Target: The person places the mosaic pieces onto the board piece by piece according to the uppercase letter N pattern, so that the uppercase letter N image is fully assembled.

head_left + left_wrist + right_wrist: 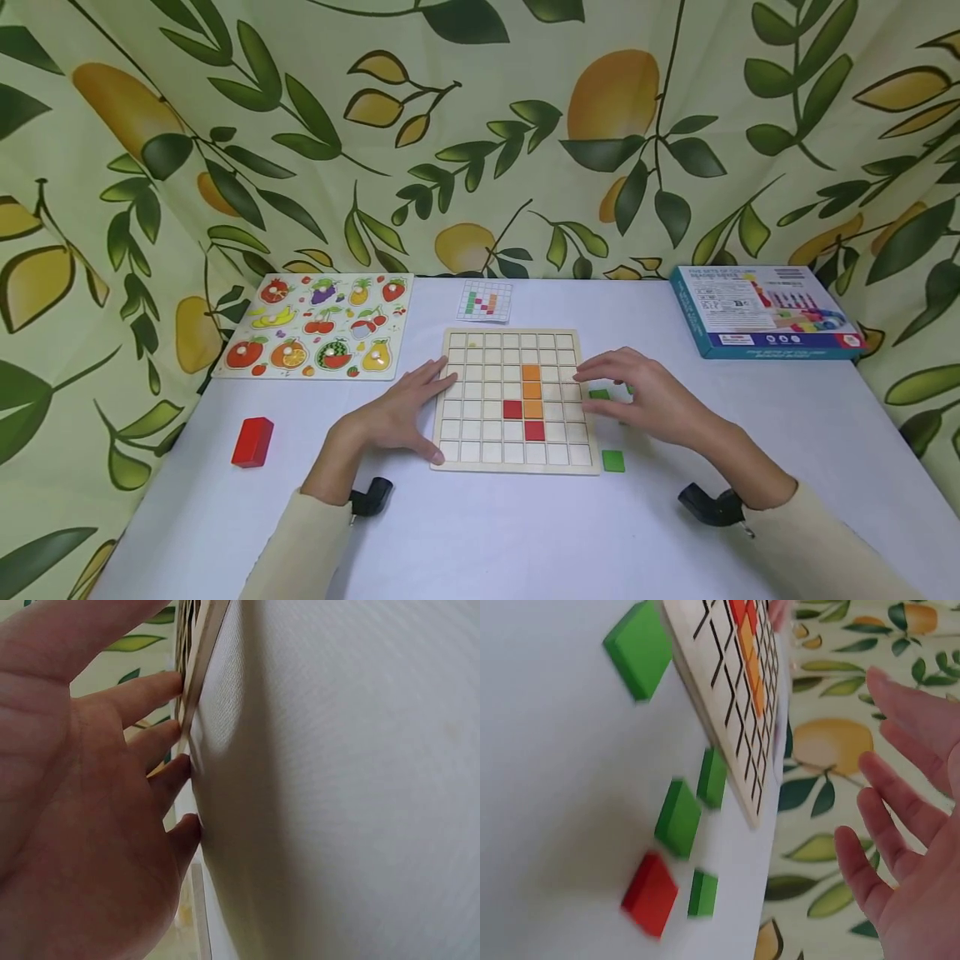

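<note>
Sleeves [300, 550] extend over the near side of the table [450, 542], each with a black device [371, 497] at the wrist. Red block [252, 442] rests to the left of the left forearm, well apart from the board [491, 429]. Green tiles [613, 461] lie along the board's right side: one just beside the near-right corner, three farther back. The right hand [637, 396] partly blocks the head view of that group and hides the loose red tile [651, 894], which the right wrist view shows beside the green ones. Card [484, 300] lies just beyond the board's far edge. Puzzle [315, 325] lies at far left, box [765, 312] at far right. Patterned curtain [480, 192] closes the rear.

Board is flat on the table between the two hands. Left hand [397, 407]: digits spread, thumb at the near-left corner, fingertips at the left edge. Right hand: raised near the right edge, fingers slightly bent and parted, thumb set apart from them.

Board is pale wood, square, ruled into cells by thin dark lines. Two set red tiles [534, 431] touch corner to corner; three orange tiles [532, 390] form a column running away from the nearer red one.
</note>
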{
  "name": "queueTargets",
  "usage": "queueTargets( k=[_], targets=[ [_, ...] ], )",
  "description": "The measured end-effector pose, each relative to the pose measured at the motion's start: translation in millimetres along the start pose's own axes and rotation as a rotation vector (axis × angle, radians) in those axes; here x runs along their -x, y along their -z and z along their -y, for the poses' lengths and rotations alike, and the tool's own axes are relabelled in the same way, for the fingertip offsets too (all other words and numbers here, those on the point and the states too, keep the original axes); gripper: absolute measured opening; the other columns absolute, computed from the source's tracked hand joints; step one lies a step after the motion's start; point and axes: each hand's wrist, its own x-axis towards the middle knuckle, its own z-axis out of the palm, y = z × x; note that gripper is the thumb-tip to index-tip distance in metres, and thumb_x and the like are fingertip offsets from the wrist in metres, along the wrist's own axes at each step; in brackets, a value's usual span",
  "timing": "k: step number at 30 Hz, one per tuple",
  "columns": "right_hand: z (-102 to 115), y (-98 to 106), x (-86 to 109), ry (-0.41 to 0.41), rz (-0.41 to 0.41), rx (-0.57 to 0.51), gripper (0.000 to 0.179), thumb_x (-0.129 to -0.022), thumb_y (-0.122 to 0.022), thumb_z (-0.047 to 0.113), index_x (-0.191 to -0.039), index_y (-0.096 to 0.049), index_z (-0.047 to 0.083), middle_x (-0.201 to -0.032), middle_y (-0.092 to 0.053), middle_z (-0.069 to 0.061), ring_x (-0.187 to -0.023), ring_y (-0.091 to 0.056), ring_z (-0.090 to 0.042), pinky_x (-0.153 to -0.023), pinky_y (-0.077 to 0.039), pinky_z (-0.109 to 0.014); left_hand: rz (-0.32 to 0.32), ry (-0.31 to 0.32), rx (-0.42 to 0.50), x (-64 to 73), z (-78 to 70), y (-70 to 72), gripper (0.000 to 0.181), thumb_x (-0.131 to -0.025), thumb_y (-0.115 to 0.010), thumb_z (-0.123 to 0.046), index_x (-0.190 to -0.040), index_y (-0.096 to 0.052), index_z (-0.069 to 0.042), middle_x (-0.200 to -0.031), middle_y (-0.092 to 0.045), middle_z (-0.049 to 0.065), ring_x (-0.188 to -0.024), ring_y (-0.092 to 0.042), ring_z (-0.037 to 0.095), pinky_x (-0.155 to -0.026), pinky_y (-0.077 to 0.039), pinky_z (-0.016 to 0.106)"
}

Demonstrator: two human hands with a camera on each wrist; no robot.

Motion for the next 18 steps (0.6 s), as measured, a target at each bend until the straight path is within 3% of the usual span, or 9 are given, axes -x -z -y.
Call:
queueTargets(
  k=[4,8,12,15,18],
  targets=[
    [-12,13,14.4,-0.031,-0.019,-0.024,0.048,-0.08,-0.088,0.022,-0.125,-0.073,0.016,-0.131,-0.07,-0.005,-0.127,-0.059,-0.029,-0.1,-0.055,-0.058,-0.003,0.0,0.007,0.6,0.6,-0.7,0.116,-0.065,-0.096,-0.037,-0.161,-0.034,-0.02,-0.175,-0.009,0.0,-0.163,-0.006,0.031,-0.129,-0.021,0.06],
    [-24,22,31.1,-0.076,-0.029,-0.038,0.051,-0.08,-0.088,0.022,-0.128,-0.071,0.016,-0.133,-0.069,-0.006,-0.127,-0.059,-0.03,-0.099,-0.055,-0.06,-0.004,-0.001,0.009,0.8,0.4,-1.6,0.116,-0.064,-0.096,-0.037,-0.161,-0.034,-0.02,-0.175,-0.01,0.001,-0.163,-0.007,0.032,-0.129,-0.022,0.06],
    [-38,21,45.6,-0.13,-0.004,-0.044,0.055,-0.079,-0.088,0.025,-0.13,-0.069,0.018,-0.133,-0.07,-0.005,-0.123,-0.061,-0.026,-0.097,-0.06,-0.034,-0.01,0.005,0.005,0.8,0.3,-1.8,0.115,-0.064,-0.096,-0.036,-0.161,-0.034,-0.02,-0.175,-0.01,0.001,-0.163,-0.007,0.031,-0.129,-0.022,0.06],
    [-46,16,52.9,-0.175,0.027,-0.061,0.058,-0.078,-0.089,0.025,-0.132,-0.068,0.018,-0.134,-0.069,-0.007,-0.121,-0.061,-0.027,-0.091,-0.055,-0.016,-0.013,0.008,0.007,0.9,-0.2,-1.3,0.115,-0.064,-0.096,-0.036,-0.16,-0.035,-0.02,-0.175,-0.011,0.001,-0.163,-0.007,0.031,-0.128,-0.022,0.06],
    [-51,11,57.6,-0.216,0.042,-0.066,0.058,-0.077,-0.09,0.024,-0.131,-0.069,0.017,-0.134,-0.069,-0.01,-0.119,-0.063,-0.029,-0.089,-0.056,-0.018,-0.014,0.002,0.008,0.8,0.0,-1.3,0.116,-0.064,-0.096,-0.037,-0.16,-0.035,-0.02,-0.175,-0.011,0.002,-0.163,-0.008,0.032,-0.128,-0.023,0.06]
  ],
)
